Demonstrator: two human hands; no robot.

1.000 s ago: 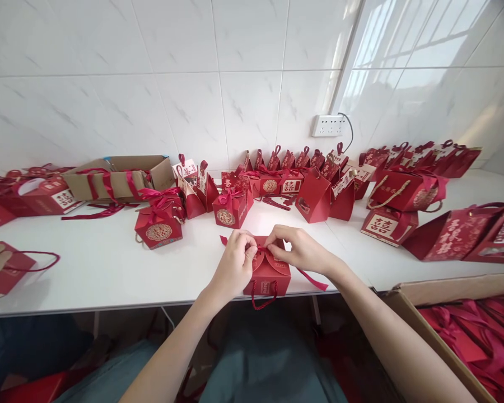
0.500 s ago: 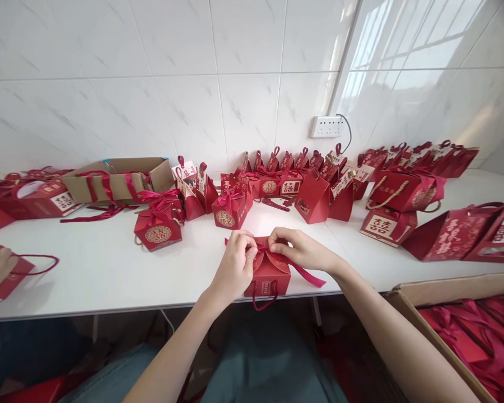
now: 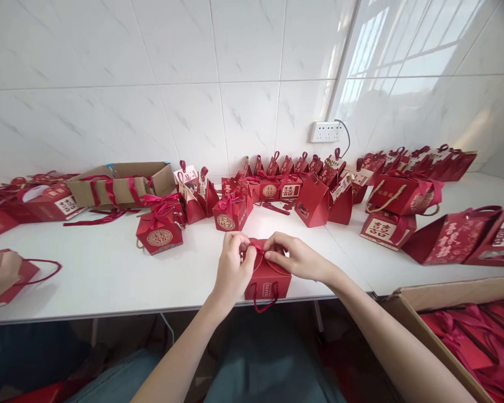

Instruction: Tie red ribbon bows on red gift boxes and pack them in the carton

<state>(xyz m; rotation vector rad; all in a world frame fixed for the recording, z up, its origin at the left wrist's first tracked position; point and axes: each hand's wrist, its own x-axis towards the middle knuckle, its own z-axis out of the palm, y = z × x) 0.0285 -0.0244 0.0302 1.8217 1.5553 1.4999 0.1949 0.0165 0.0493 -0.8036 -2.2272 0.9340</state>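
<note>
A red gift box (image 3: pixel 269 277) with a twisted cord handle stands at the table's front edge, right before me. Across its folded top runs a red ribbon (image 3: pixel 258 247), partly covered by my fingers. My left hand (image 3: pixel 234 263) pinches the ribbon on the left side of the box top. From the right, my right hand (image 3: pixel 292 254) pinches it too, thumb and fingertips close together. The fingers of both hands almost meet over the middle of the lid. Just behind stands another red box (image 3: pixel 231 212) with a tied ribbon bow and a gold round emblem.
Rows of red gift boxes (image 3: pixel 273 187) line the wall. A brown carton (image 3: pixel 117 187) with ribbons hanging over it sits at the back left. An open carton (image 3: pixel 441 294) of red boxes and ribbons is at lower right. Another person's hand (image 3: pixel 2 268) holds a box at left.
My right hand has turned inward and drawn closer to the knot. The loose ribbon tail that lay out to the right no longer shows there. The view has tilted slightly.
</note>
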